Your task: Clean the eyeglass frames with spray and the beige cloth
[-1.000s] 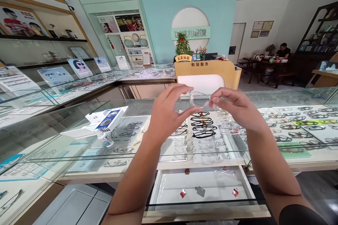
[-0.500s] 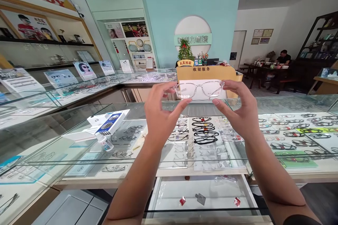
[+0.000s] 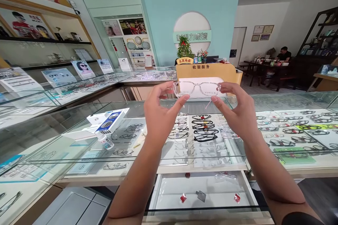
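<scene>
Above the counter (image 3: 79,137), a person holds a clear frame (image 3: 197,89) level, gripped at its two outer ends. On the one end, the left hand (image 3: 161,112) pinches the frame with the thumb below and the fingers curled over the top. On the other end, the right hand (image 3: 239,110) applies the same pinch (a thin temple angles down just beside this thumb). Both hands are closed on the frame, and neither touches the glass. The frame sits well clear of the counter and lines up in view with the yellow desk (image 3: 208,72) behind it.

Directly below the hands, under the glass top, black frames (image 3: 202,128) lie stacked in a column, with paler pairs on either side. Beneath the counter a drawer (image 3: 203,190) stands open; small red pieces and one grey piece lie in it. To the left, a blue-and-white box (image 3: 109,121) rests on the glass, with a small bottle (image 3: 105,141) just beside it. At the far right of the room, another person (image 3: 284,53) sits at a dark table.
</scene>
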`<state>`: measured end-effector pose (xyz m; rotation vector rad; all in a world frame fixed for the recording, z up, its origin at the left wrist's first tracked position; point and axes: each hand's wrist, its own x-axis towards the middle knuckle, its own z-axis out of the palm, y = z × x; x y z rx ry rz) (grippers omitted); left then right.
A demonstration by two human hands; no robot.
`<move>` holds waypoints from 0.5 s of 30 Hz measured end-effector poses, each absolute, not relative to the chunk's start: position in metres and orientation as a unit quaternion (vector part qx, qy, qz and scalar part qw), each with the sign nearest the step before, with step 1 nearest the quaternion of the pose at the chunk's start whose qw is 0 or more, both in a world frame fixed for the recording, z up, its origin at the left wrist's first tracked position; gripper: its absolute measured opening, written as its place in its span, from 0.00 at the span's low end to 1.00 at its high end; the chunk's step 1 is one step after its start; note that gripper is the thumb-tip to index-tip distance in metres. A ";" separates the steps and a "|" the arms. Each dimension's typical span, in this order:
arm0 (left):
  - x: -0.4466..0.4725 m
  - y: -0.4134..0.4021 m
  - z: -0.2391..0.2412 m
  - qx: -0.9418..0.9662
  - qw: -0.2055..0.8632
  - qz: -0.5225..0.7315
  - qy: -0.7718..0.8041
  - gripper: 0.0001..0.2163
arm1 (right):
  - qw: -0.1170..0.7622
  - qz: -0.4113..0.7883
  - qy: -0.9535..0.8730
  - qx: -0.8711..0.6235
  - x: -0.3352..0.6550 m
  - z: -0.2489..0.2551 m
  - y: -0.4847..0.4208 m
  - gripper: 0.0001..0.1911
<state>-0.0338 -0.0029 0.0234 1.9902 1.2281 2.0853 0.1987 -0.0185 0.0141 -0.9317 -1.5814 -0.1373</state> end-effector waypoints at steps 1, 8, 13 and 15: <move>-0.034 -0.003 0.023 0.635 0.004 0.665 0.393 0.23 | 0.602 -0.059 -0.684 -0.407 0.199 0.014 -0.019 0.20; -0.033 -0.003 0.020 0.647 0.012 0.655 0.390 0.22 | 0.587 -0.076 -0.684 -0.425 0.202 0.015 -0.026 0.20; -0.033 -0.006 0.020 0.651 0.020 0.649 0.393 0.22 | 0.591 -0.085 -0.683 -0.420 0.203 0.014 -0.030 0.21; -0.033 -0.009 0.021 0.655 0.025 0.646 0.392 0.22 | 0.595 -0.088 -0.682 -0.416 0.204 0.014 -0.031 0.21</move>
